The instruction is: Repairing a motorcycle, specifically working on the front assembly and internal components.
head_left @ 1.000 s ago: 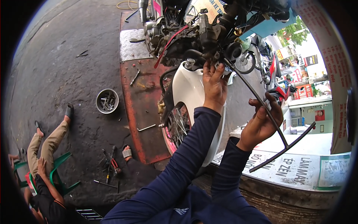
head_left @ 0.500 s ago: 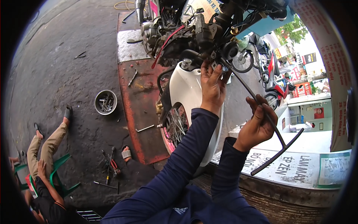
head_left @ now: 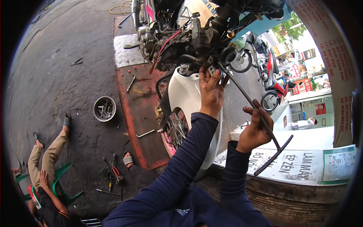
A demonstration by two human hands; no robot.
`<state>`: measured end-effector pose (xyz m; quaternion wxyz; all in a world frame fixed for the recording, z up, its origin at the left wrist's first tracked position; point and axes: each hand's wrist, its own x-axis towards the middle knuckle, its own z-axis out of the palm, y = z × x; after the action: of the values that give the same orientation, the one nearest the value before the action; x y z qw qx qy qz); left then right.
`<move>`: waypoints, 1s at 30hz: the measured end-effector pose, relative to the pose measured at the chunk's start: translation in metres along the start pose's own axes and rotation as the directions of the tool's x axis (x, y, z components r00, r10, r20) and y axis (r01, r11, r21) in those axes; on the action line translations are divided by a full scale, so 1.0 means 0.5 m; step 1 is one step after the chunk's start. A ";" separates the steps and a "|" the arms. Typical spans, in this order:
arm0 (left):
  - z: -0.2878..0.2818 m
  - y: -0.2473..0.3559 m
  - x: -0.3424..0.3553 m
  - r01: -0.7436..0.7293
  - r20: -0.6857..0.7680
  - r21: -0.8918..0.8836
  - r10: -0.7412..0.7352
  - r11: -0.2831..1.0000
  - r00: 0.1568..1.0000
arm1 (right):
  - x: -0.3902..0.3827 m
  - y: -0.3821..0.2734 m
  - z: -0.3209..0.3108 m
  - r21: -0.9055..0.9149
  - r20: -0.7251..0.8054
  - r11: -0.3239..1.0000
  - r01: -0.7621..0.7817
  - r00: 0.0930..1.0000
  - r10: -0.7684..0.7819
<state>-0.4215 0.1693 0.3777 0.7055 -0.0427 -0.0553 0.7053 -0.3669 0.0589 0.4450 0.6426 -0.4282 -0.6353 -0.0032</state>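
Note:
My left hand (head_left: 211, 90) is raised beneath the dark, partly stripped motorcycle assembly (head_left: 200, 34), fingertips closed on a small metal bracket (head_left: 212, 70) just above the white front fender (head_left: 179, 94). A long black T-handle wrench (head_left: 241, 87) runs diagonally from that bracket's area down to the right; its far tip is hidden among parts. My right hand (head_left: 256, 129) is closed loosely round its shaft, a little above the crossbar.
A red metal platform (head_left: 140, 140) bears the bike and loose tools. On the floor are a steel bowl (head_left: 104, 98) of sockets and more tools (head_left: 115, 174). A person (head_left: 51, 155) reclines on a green chair at left. Parked scooters (head_left: 274, 75) and a white signboard (head_left: 287, 166) are at right.
The wrench's crossbar has turned and now appears steeper and shorter, with my right hand still on the shaft. The whole view has shifted slightly, moving both hands and the bike leftward in the picture.

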 end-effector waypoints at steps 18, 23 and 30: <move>0.130 -0.029 -0.080 0.471 0.080 -0.505 -0.504 0.723 0.860 | 0.000 -0.139 -0.090 -0.636 0.174 0.699 -0.327 0.821 0.543; 0.126 -0.045 -0.086 0.454 -0.021 -0.423 -0.510 0.784 0.860 | 0.042 -0.258 -0.162 -0.839 0.350 0.441 0.321 0.937 -0.015; 0.082 0.008 -0.066 0.309 -0.355 -0.150 -0.343 0.939 0.870 | 0.124 -0.275 -0.134 -0.789 0.552 0.472 0.394 0.792 0.261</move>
<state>-0.4313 0.1356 0.4173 0.8090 -0.1979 0.0431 0.5518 -0.3756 -0.0319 0.5826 0.0890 -0.6446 -0.7275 -0.2175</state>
